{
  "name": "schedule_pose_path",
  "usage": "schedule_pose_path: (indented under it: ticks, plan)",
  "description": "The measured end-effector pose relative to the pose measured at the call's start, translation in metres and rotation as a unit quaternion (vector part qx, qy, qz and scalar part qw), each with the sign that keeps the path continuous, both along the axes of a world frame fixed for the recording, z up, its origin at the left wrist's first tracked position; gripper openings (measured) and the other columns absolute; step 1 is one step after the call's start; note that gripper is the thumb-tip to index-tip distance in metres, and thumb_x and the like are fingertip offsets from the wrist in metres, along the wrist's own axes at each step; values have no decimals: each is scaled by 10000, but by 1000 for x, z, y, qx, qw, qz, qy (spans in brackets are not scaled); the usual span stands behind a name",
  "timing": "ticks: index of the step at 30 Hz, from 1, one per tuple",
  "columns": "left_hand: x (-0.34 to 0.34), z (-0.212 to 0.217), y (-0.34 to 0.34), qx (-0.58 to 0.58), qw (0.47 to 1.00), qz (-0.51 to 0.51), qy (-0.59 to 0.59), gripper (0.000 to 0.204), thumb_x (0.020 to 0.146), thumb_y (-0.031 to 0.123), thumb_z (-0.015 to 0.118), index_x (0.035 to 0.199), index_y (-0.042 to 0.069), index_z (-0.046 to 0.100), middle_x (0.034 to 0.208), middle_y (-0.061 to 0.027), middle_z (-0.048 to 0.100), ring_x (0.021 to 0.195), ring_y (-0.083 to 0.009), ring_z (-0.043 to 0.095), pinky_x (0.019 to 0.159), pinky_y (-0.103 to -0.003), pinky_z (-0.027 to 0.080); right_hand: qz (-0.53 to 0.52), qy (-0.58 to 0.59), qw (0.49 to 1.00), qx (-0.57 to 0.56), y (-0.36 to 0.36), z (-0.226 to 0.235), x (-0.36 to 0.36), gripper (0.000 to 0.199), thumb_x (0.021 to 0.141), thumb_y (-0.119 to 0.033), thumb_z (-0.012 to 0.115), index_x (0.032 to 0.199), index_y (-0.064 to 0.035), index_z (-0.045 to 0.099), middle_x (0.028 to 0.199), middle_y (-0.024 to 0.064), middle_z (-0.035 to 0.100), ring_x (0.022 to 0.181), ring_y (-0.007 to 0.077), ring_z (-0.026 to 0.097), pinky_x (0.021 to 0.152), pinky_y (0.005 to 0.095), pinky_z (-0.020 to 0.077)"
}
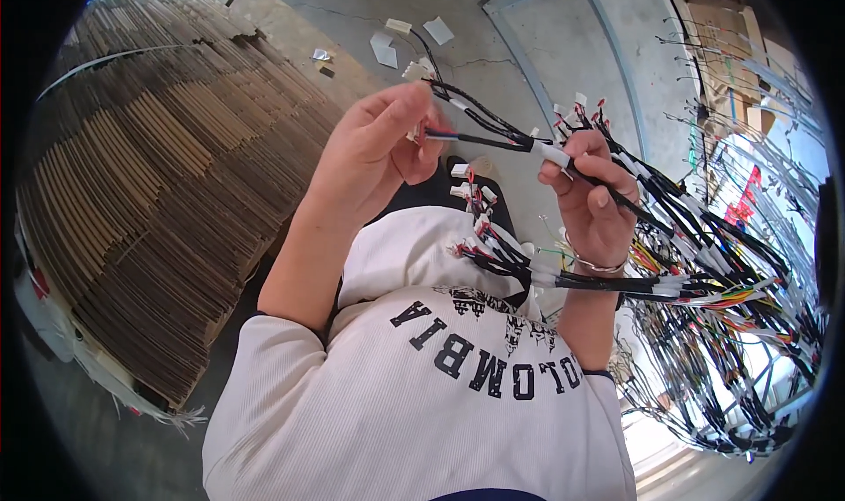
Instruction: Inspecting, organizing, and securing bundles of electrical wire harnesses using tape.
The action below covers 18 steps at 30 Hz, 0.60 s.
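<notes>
A black-sleeved wire harness (480, 141) stretches between my two hands in front of my chest. My left hand (387, 131) pinches one of its branch ends, where thin coloured wires come out of the sleeve; the fingers partly hide the connector there. Another branch loops above with a white connector (417, 70) beyond my fingertips. Close to a white wrap (551, 154) on the harness, my right hand (598, 189) is closed around the sleeve. More black cables (616, 284) with white connectors (482, 193) hang across my right forearm and in front of my shirt.
Tall stacks of flattened cardboard (167, 175) fill the left side. On the right, a dense rack of hanging harnesses (731, 351) stands close to my right arm. A grey metal frame (616, 52) lies on the concrete floor ahead, with paper scraps (385, 49) nearby.
</notes>
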<state>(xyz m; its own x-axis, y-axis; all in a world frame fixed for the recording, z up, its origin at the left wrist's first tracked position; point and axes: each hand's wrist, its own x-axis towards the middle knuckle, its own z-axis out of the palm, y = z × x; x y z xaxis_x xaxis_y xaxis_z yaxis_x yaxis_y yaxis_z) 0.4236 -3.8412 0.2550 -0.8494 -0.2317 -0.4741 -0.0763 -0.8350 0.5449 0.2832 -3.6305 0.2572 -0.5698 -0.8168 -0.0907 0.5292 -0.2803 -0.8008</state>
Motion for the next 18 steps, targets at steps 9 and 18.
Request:
schedule_pose_path:
  ticks: [9,18]
  plan:
    - [-10,32,4,222,974,-45,20,508,980,499,427,640,122,396,520,51,312,470,-37,286,399,-187,238,18,-14,1000,-20,-3,11,8,338,861,-183,685,1087,63,633,1159,182,470,966,345,629,905,452,530]
    - [-8,46,-1,211,976,-54,5,531,958,463,507,582,109,384,481,43,295,440,-55,258,392,-209,212,28,-33,998,-50,-7,17,11,297,835,-181,712,1033,34,659,1113,166,476,928,341,629,864,447,539]
